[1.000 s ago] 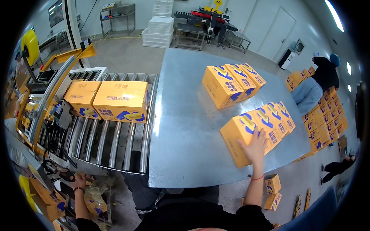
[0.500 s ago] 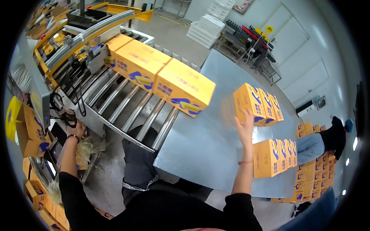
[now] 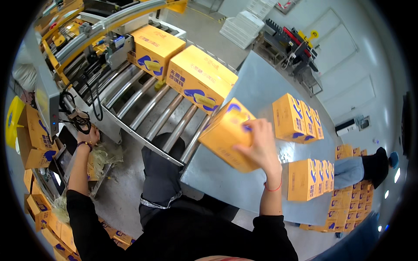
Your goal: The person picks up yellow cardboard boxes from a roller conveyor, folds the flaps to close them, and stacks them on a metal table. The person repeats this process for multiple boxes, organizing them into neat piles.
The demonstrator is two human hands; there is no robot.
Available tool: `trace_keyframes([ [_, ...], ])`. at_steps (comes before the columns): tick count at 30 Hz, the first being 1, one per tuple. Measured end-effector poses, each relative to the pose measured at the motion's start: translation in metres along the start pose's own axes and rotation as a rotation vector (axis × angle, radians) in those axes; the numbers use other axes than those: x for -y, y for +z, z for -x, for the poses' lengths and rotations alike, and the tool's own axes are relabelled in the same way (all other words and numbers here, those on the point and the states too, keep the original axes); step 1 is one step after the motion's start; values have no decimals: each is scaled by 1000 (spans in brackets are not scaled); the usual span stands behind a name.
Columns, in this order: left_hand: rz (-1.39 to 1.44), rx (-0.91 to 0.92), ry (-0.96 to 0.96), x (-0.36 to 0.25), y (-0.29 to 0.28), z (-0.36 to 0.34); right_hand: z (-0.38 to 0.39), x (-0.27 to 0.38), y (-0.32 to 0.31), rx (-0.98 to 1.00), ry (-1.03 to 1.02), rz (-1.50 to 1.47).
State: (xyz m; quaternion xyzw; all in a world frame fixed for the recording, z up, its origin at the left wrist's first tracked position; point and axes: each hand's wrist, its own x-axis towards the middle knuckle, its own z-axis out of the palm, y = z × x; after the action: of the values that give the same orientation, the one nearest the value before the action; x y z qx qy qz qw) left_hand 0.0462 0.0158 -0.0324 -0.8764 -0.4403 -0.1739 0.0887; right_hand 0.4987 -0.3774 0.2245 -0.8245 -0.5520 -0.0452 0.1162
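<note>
My right hand (image 3: 260, 145) is closed on an orange carton (image 3: 226, 137) with blue print. Thumb and fingers grip the end of this tilted carton over the near left part of the grey metal table. Its far corner comes up to a second orange carton (image 3: 201, 78) at the end of the roller conveyor (image 3: 156, 119). Farther back on the rollers sits a third carton (image 3: 156, 50). My left hand (image 3: 90, 135) is low at the left, beside black cables (image 3: 77, 119) and the conveyor frame. Its fingers look curled and are partly hidden, so what they hold cannot be made out.
On the grey table (image 3: 257, 87) two rows of orange cartons stand to the right, a far row (image 3: 287, 117) and a near row (image 3: 300, 180). Open cartons (image 3: 39, 145) lie at the left. A person (image 3: 374, 165) stands by stacked cartons at the far right.
My right hand, open and empty before, has moved left and now grips a carton. The cartons on the rollers, touching earlier, now have a gap. My left hand stays near the cables.
</note>
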Motion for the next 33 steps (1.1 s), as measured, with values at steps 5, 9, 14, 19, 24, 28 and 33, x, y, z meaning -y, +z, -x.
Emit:
trace_keyframes([
  [5,26,154,-11,0,-3,-9,22,-22,20,45,-98,-49],
  [9,-40,191,-52,0,12,-9,41,-34,8,57,-22,11],
  [14,-110,140,-70,29,38,6,107,-68,5,34,325,206],
  [19,-40,344,-112,1,9,-16,187,-117,3,-29,636,260],
  [24,-41,312,-17,11,13,-18,256,-194,-8,-61,976,425],
  [28,-5,298,-23,14,14,-15,270,-218,-24,-40,1042,257],
  [33,-17,400,-58,12,14,-19,282,-219,-18,77,1033,308],
])
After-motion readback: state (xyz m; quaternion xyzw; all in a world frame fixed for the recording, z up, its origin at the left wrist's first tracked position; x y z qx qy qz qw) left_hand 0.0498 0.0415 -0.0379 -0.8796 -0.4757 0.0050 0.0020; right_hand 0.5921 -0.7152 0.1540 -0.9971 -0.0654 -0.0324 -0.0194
